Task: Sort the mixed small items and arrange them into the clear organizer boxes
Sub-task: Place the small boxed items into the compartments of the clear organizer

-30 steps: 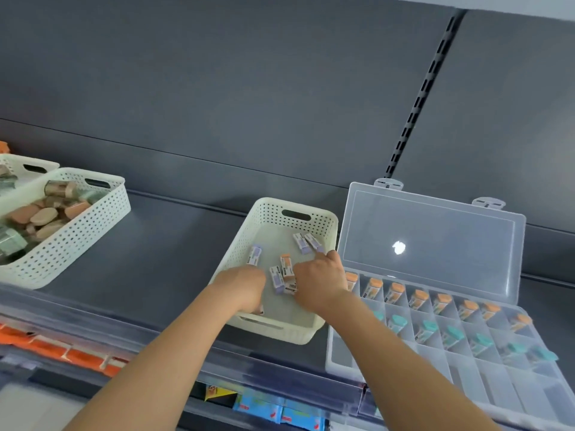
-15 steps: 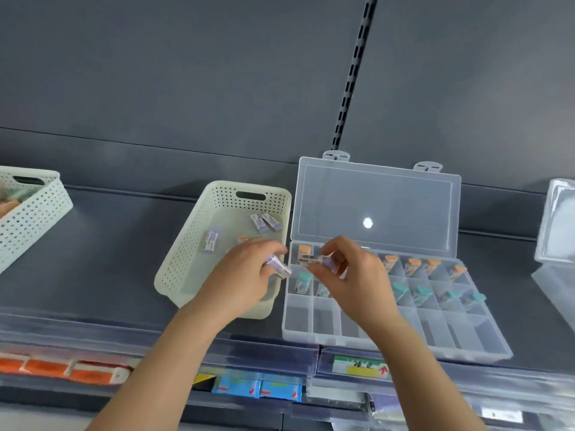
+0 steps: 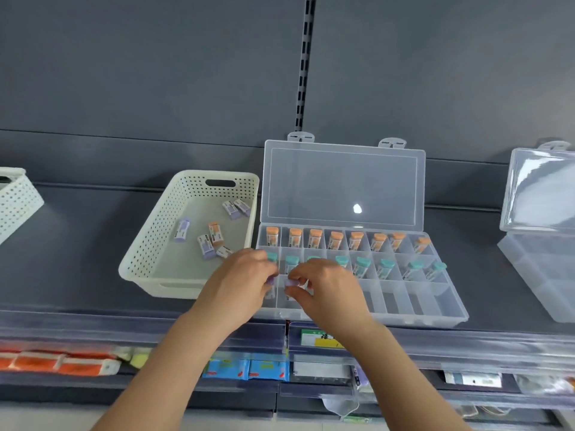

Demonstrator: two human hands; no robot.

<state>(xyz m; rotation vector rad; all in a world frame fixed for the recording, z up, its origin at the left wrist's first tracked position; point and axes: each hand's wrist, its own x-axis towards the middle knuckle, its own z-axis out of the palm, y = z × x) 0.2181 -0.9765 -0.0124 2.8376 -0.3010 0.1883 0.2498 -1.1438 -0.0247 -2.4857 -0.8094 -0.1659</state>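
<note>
A clear organizer box [image 3: 417,309] lies open on the shelf, lid [image 3: 342,185] propped against the back wall. Its back row holds orange-capped vials [image 3: 315,237], its middle row teal-capped vials [image 3: 361,265]. My left hand [image 3: 239,281] pinches a purple-capped vial [image 3: 270,280] over the front-left compartment. My right hand [image 3: 323,290] pinches another purple-capped vial [image 3: 292,283] over the neighbouring front compartment. To the left, a white perforated basket [image 3: 146,259] holds several small purple vials [image 3: 182,230] and an orange one [image 3: 215,233].
A second white basket [image 3: 18,200] pokes in at the far left. Another clear organizer box [image 3: 541,250] stands open at the far right. Below the shelf edge, clear-fronted rails hold packaged goods [image 3: 245,368] and a price label [image 3: 320,339].
Both hands came out of the white basket, each with a purple vial, moved right and lowered to the organizer's front-left compartments. The view swung right, showing the second organizer.
</note>
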